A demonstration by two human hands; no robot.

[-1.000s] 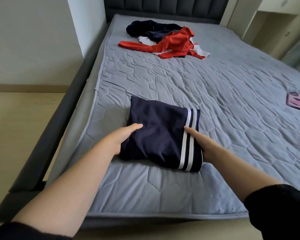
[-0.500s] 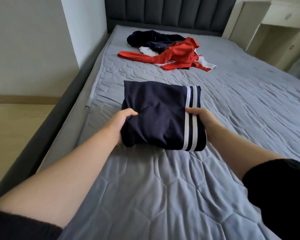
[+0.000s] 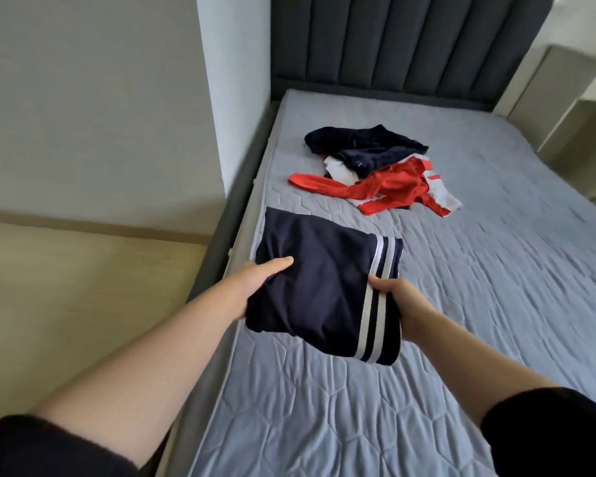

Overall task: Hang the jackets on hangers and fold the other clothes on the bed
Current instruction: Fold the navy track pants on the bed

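A folded navy garment with white stripes along its right edge is held up over the left side of the grey bed. My left hand grips its left edge, thumb on top. My right hand grips the striped right edge, fingers underneath. Further up the bed lies a loose pile of clothes: a red garment, a navy one and a white piece tangled together.
The dark padded headboard stands at the far end. A grey bed frame runs along the left, with pale floor and a wall beyond it. A pale cabinet stands at the right.
Both hands have lifted the folded navy garment off the mattress and carried it up the bed, towards its left edge. The view has swung left.
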